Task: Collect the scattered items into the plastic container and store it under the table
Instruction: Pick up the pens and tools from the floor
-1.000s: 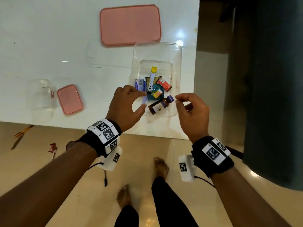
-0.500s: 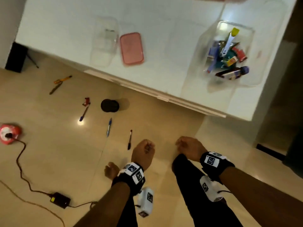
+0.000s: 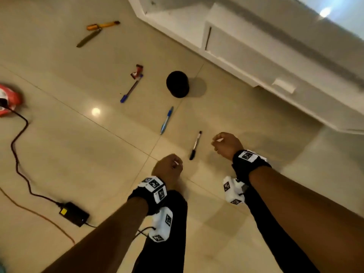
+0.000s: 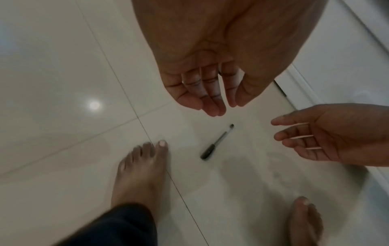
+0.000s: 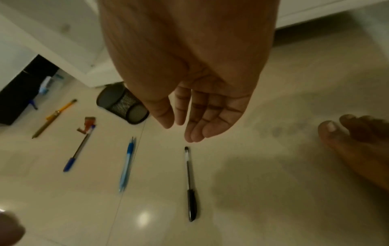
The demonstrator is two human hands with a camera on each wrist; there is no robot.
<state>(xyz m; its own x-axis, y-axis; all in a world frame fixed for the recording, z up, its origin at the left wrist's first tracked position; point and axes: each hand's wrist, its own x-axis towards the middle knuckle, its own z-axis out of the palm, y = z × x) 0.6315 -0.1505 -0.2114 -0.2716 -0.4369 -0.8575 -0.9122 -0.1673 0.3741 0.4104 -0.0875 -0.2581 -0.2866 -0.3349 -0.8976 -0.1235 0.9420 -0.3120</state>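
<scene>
Head view puts the black pen [image 3: 195,145] on the tiled floor [image 3: 82,146], just ahead of our bare feet and between our two hands. The plastic container is out of sight in every view, so we cannot say where it stands. Our right hand [image 3: 226,145] hangs above and just beside the pen, fingers loosely bent and holding nothing; the right wrist view shows the palm [image 5: 202,106] relaxed, fingertips pointing down toward the pen's tip. Our left hand [image 3: 167,168] is likewise empty, its fingers [image 4: 208,93] gently cupped in the left wrist view.

Further out lie a light blue pen [image 3: 166,120], then a dark blue pen [image 3: 131,88] touching a small red item [image 3: 137,71] we cannot identify, a black mesh pen cup [image 3: 177,84] on its side, and an orange-handled tool [image 3: 97,32] farthest away. The white table base [image 3: 256,52] runs along the right. A black adapter [image 3: 74,213] with its cable and a red object [image 3: 8,101] sit to the left.

We judge the step to be gathering floor items, with the black pen first. The next move calls for lowering the right hand and pinching the thin barrel off the smooth tile, where it may roll or slip.
</scene>
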